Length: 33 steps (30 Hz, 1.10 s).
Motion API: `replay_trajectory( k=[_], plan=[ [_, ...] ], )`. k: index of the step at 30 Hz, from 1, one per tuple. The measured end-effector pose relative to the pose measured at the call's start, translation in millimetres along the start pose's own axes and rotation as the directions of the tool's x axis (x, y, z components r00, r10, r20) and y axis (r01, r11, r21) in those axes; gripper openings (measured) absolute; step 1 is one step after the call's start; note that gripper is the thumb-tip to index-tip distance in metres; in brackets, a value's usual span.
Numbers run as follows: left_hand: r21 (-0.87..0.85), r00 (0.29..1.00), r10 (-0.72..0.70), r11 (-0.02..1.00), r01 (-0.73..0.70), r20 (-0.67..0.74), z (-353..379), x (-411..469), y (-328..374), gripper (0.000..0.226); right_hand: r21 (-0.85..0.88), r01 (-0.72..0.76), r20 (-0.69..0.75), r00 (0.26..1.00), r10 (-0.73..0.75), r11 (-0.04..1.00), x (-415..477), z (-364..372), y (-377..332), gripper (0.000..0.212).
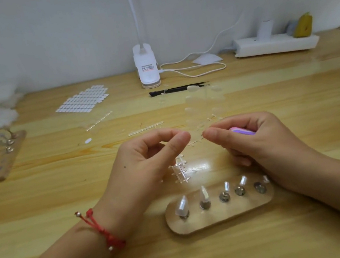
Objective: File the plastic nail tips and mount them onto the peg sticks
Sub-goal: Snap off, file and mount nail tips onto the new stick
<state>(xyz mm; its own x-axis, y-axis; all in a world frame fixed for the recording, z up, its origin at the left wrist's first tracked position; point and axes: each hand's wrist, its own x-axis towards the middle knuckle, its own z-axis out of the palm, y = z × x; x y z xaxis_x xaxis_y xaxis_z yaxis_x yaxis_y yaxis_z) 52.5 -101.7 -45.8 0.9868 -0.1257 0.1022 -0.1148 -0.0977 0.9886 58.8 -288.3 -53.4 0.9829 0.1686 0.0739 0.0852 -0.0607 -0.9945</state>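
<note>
A: What is the right hand (255, 143) doing?

B: It is curling its fingers round a pink and purple nail file (242, 131), which is peeking out between thumb and forefinger. The hand is sitting just behind the right end of the wooden base (221, 217).

A: And the left hand (147, 162)?

B: It is bending thumb and forefinger towards each other as in a narrow pinch, with the tips pointing at the right thumb. I cannot tell whether anything clear is sitting between them. A red bracelet (101, 228) is hanging round that wrist.

A: Where are the nail tips lying?

B: Four mounted nail tips (182, 206) are standing upright on the pegs of the wooden base, nearest the person. The fifth peg (260, 188), at the right end, is hiding partly behind the right wrist, so I cannot tell what it is carrying. Loose nail tips (203, 102) are lying further back on the table (44, 219), near a black tool (178, 89).

A: What is lying between the hands?

B: Clear plastic frames (179, 170) are lying flat on the table between and under the two hands, beside a patch of glare.

A: Anything else showing?

B: A sheet of white stickers (83, 99) is lying at the back left. A second wooden base (8, 155) is lying near the left edge. A white clip lamp (146, 67) is standing by the wall, its cord looping to the right. A white power strip (274, 45) is sitting at the back right.
</note>
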Motion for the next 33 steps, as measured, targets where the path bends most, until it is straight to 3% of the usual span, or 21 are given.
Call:
replay_trajectory(
  k=[7, 14, 23, 27, 28, 30, 33],
  plan=[
    [-0.005, 0.996, -0.041, 0.999, 0.041, 0.075, -2.5, 0.1, 3.0, 0.028, -0.027, -0.004, 0.059, 0.998, 0.005, 1.000, 4.0, -6.3, 5.5, 0.033],
    [-0.023, 0.984, -0.058, 0.998, 0.063, 0.167, -3.6, -1.1, 3.7, 0.025, -0.071, -0.004, 0.210, 0.977, 0.019, 0.997, 1.2, -8.0, -1.5, 0.022],
    [-0.050, 0.996, 0.067, 0.997, -0.064, 0.066, 1.1, -3.4, 2.3, 0.017, 0.040, -0.052, 0.009, 0.999, 0.051, 0.998, 1.8, -2.5, -0.1, 0.023],
    [-0.033, 0.982, 0.188, 0.982, -0.188, -0.002, -1.2, -4.9, 3.0, 0.015, -0.078, -0.022, 0.020, 1.000, 0.023, 0.997, 1.1, 0.2, -2.6, 0.031],
    [-0.020, 0.975, 0.222, 0.975, -0.223, -0.029, -1.9, -5.3, 3.2, 0.013, -0.052, -0.025, 0.036, 0.999, 0.027, 0.998, 1.5, 0.2, -3.0, 0.031],
    [0.016, 0.959, 0.276, 0.961, -0.276, -0.067, -2.0, -6.1, 4.3, 0.010, 0.162, -0.089, 0.069, 0.994, 0.079, 0.983, 3.1, -1.1, -2.5, 0.020],
    [0.034, 0.961, 0.275, 0.961, -0.274, -0.041, 0.3, -7.6, 4.3, 0.011, 0.363, -0.151, 0.079, 0.988, 0.132, 0.919, 4.6, -3.5, -3.0, 0.027]
  ],
)
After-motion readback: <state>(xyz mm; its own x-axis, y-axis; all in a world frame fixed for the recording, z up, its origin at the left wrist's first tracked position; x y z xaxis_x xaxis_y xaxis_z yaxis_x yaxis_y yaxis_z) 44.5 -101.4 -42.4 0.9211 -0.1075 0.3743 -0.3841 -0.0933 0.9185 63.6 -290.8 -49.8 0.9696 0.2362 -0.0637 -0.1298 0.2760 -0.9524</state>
